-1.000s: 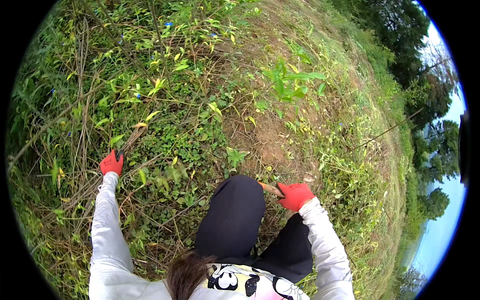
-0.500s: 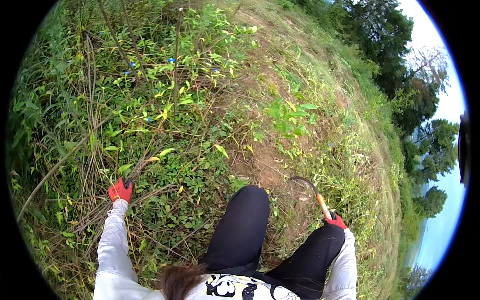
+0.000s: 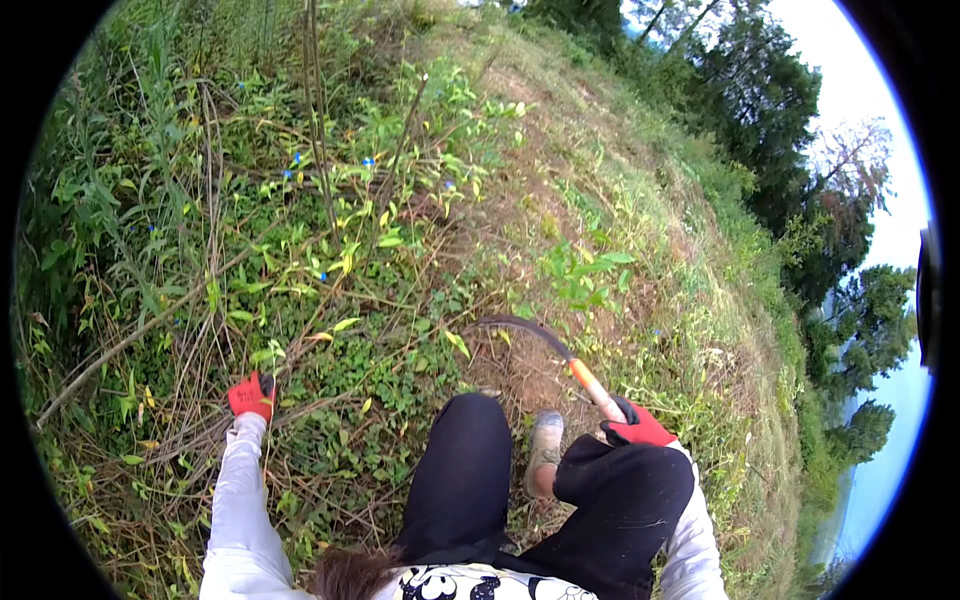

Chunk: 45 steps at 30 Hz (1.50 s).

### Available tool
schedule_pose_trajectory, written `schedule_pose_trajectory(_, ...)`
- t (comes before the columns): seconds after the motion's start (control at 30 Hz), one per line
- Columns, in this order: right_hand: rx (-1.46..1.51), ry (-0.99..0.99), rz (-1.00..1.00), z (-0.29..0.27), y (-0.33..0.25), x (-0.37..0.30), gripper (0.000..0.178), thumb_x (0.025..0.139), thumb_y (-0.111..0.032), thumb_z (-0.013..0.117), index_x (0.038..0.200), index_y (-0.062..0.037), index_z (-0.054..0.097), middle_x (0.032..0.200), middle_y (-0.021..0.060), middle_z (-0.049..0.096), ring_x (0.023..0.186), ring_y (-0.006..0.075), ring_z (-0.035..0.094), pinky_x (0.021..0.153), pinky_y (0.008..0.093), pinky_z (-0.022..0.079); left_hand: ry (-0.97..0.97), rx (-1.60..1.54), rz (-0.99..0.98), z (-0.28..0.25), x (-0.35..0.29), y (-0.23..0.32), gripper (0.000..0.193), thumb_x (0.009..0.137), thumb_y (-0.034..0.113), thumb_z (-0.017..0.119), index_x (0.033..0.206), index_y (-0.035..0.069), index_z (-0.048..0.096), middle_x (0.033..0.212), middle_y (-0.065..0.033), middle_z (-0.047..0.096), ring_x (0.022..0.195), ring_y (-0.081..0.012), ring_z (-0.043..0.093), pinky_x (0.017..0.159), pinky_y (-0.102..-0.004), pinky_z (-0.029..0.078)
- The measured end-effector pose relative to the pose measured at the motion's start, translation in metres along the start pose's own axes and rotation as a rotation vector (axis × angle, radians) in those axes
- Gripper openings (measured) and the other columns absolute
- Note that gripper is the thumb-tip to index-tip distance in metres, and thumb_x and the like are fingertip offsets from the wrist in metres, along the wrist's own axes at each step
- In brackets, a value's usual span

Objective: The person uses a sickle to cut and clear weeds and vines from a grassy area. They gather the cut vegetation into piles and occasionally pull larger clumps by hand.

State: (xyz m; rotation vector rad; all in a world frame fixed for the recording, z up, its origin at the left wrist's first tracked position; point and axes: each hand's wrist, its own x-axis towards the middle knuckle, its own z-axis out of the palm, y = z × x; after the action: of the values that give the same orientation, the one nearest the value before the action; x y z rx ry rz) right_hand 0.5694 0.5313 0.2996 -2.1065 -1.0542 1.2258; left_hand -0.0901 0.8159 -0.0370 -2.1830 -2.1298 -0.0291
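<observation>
A red-and-black work glove covers my left hand (image 3: 252,395), which is closed among the weeds at the left. Dry plant stalks (image 3: 296,356) stick out from its grip; the fingertips are partly hidden. My right hand (image 3: 642,425), gloved the same way, is wrapped round the handle of a sickle (image 3: 583,377), just above my right knee. Its handle is wooden with an orange band. The dark curved blade (image 3: 525,324) points left over the ground cover, its tip near some low leaves.
Dense weeds with small blue flowers (image 3: 368,162) fill the left and far side. Tall bare stems (image 3: 318,120) rise there. A leafy green plant (image 3: 585,272) grows on the bare soil ahead. My bent knees (image 3: 460,450) and a shoe (image 3: 546,436) are close below. Trees (image 3: 755,85) stand at the right.
My right hand has lifted from beside the knee and brought the sickle forward and left. My left hand keeps its hold, shifted slightly. My right leg has moved, and a shoe shows.
</observation>
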Motion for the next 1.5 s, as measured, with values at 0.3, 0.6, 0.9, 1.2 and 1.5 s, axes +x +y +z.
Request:
schedule_pose_trajectory(0.3, -0.225, -0.287, -0.314, 0.048, -0.067, 0.082, 0.063, 0.083, -0.028, 0.073, 0.137, -0.0070, 0.048, 0.119, 0.0084, 0.062, 0.112, 0.0183, 0.056, 0.099, 0.0348, 0.041, -0.060, -0.067, 0.020, -0.017, -0.008, 0.029, 0.056, 0.080, 0.051, 0.063, 0.119, 0.011, 0.056, 0.094, -0.0152, 0.066, 0.088, -0.0338, 0.063, 0.083, -0.0445, 0.044)
schedule_pose_trajectory(0.6, 0.202, -0.094, 0.086, 0.043, 0.015, 0.157, 0.055, 0.086, -0.026, 0.070, 0.133, -0.0061, 0.049, 0.084, 0.0070, 0.066, 0.069, 0.0174, 0.064, 0.062, 0.0314, 0.050, -0.116, -0.029, 0.000, -0.019, -0.007, 0.021, 0.057, 0.078, 0.046, 0.066, 0.123, 0.013, 0.057, 0.099, -0.0149, 0.067, 0.085, -0.0349, 0.065, 0.079, -0.0461, 0.049)
schedule_pose_trajectory(0.9, -0.266, 0.286, -0.067, 0.094, 0.124, 0.218, 0.058, 0.084, -0.034, 0.070, 0.131, -0.0065, 0.050, 0.096, 0.0174, 0.069, 0.089, 0.0325, 0.067, 0.079, 0.0414, 0.051, -0.116, 0.002, -0.014, -0.007, -0.009, 0.000, 0.061, 0.076, 0.045, 0.068, 0.126, 0.012, 0.056, 0.103, -0.0142, 0.067, 0.089, -0.0340, 0.065, 0.080, -0.0443, 0.050)
schedule_pose_trajectory(1.2, 0.453, -0.287, 0.189, 0.193, 0.063, 0.350, 0.024, 0.094, -0.033, 0.061, 0.106, -0.0139, 0.053, 0.061, -0.0001, 0.047, 0.045, 0.0144, 0.042, 0.043, 0.0301, 0.036, -0.126, -0.024, -0.020, -0.019, -0.012, 0.022, 0.060, 0.074, 0.042, 0.069, 0.124, 0.011, 0.057, 0.107, -0.0124, 0.065, 0.098, -0.0321, 0.062, 0.089, -0.0427, 0.045)
schedule_pose_trajectory(1.5, 0.214, -0.489, 0.163, 0.139, 0.043, 0.379, 0.022, 0.094, -0.029, 0.061, 0.104, -0.0125, 0.051, 0.066, 0.0018, 0.056, 0.049, 0.0133, 0.051, 0.043, 0.0291, 0.041, -0.146, 0.023, -0.110, -0.030, -0.026, 0.021, 0.058, 0.072, 0.040, 0.071, 0.121, 0.011, 0.057, 0.109, -0.0133, 0.063, 0.101, -0.0348, 0.058, 0.093, -0.0447, 0.042)
